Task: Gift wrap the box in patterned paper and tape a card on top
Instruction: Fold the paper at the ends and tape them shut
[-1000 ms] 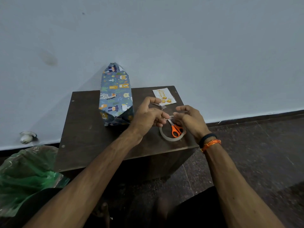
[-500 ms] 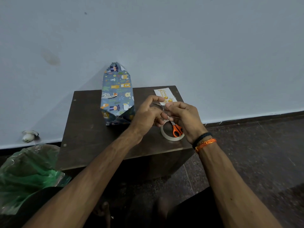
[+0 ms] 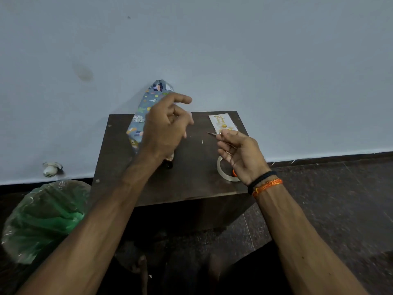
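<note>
Dark brown wooden table [image 3: 187, 184] against a pale blue wall [image 3: 234, 50], seen from above. On its back left part, wrapped box [image 3: 141, 116] in blue patterned paper with small animals, standing on end and tilted, top end folded to a point near the wall. Left hand [image 3: 165, 128] raised in front of the box, fingers loosely bent and spread, blurred; not possible to say whether a piece of tape sticks to the fingertips, and no firm grip visible. Right hand [image 3: 240, 154] lower, over the right side of the table, fingers curled around small scissors [image 3: 212, 134], thin metal blades pointing left out of the fingers, a bit of orange handle visible under the wrist. Roll of clear tape [image 3: 221, 172] flat on the table, partly hidden under the right hand. Card [image 3: 222, 122] white with gold print, flat at the back right corner of the table, just beyond the right fingertips, well apart from the box. Black and orange wristbands [image 3: 265, 184] on the right wrist. Green plastic bag [image 3: 44, 218] on the dark floor [image 3: 340, 199] left of the table, and a small white object [image 3: 51, 168] low at the wall.
</note>
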{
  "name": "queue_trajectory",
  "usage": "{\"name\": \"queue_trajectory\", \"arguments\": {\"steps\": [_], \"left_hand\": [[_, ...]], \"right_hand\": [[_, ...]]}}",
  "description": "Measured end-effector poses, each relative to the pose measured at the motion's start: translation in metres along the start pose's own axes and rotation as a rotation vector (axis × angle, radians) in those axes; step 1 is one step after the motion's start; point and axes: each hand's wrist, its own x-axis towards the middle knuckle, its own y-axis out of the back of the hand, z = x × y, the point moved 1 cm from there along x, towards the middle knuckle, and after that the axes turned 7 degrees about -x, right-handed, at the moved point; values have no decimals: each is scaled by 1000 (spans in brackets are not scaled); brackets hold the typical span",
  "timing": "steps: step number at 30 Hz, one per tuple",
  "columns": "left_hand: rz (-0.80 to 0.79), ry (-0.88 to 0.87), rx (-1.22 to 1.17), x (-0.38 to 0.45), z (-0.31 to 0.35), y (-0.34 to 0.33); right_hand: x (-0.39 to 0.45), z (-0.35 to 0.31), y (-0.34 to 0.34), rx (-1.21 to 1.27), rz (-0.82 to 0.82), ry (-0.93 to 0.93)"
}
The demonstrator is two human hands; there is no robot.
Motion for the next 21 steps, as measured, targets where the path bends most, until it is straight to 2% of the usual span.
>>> {"name": "queue_trajectory", "arguments": {"steps": [3,5,8,10,12,15,17,21], "left_hand": [[48,54,-261,-2,16,23],[115,31,-334,-2,22,40],[386,-12,-201,1,10,72],[505,74,26,4,-11,91],[460,235,152,4,-32,99],[278,401,-6,4,-51,94],[213,441,-45,2,-50,88],[92,383,79,-3,-54,74]], "right_hand": [[-3,4,-18,47,-36,10],[-4,7,-30,13,-43,57],[-6,13,-42,-64,-51,104],[-7,17,-49,-108,-67,120],[-8,20,-57,-137,-83,132],[-10,23,-67,-168,-113,156],[-9,26,-70,-248,-134,209],[-3,30,-66,-353,-116,272]]}}
